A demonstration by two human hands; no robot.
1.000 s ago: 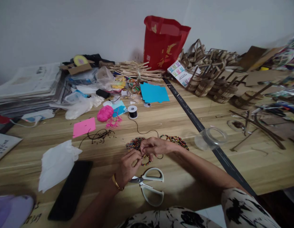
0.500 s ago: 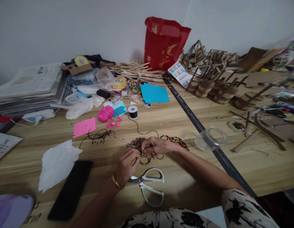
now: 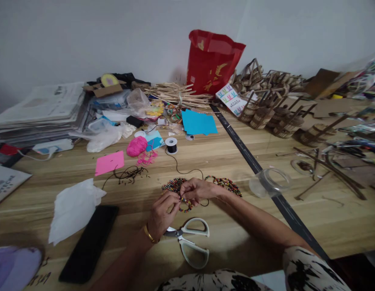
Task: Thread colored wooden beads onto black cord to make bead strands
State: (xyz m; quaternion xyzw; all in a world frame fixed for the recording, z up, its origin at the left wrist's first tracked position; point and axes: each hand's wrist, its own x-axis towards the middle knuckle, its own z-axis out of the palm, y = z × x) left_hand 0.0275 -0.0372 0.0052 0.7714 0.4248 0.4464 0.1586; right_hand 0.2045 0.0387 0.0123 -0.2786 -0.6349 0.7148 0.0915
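Note:
My left hand (image 3: pixel 163 210), with a gold bangle at the wrist, is closed in a pinch on black cord at the end of a small loop of colourful beads (image 3: pixel 185 207). Fingertip to fingertip with it, my right hand (image 3: pixel 197 189) pinches the same black cord (image 3: pixel 190 171), whose line runs back to a white-ended spool (image 3: pixel 171 145). The exact knot or crossing between the fingers is too small to make out. Behind the fingers lies a pile of loose-looking beads (image 3: pixel 174 184). Beaded strings (image 3: pixel 228 186) rest beyond my right wrist. White-handled scissors (image 3: pixel 187 238) lie spread just below the hands.
To the left are a black phone (image 3: pixel 89 242), white tissue (image 3: pixel 74 210), cut black cord (image 3: pixel 129 173), a pink card (image 3: pixel 109 163) and pink yarn (image 3: pixel 137 146). At right stand a clear plastic ring (image 3: pixel 270 182) and small wooden buckets (image 3: pixel 287 123). A red bag (image 3: pixel 214 60) stands behind.
The view has tilted a little, so the far items sit slightly lower. Both hands stay pinched together at the bead loop, with only slight finger movement.

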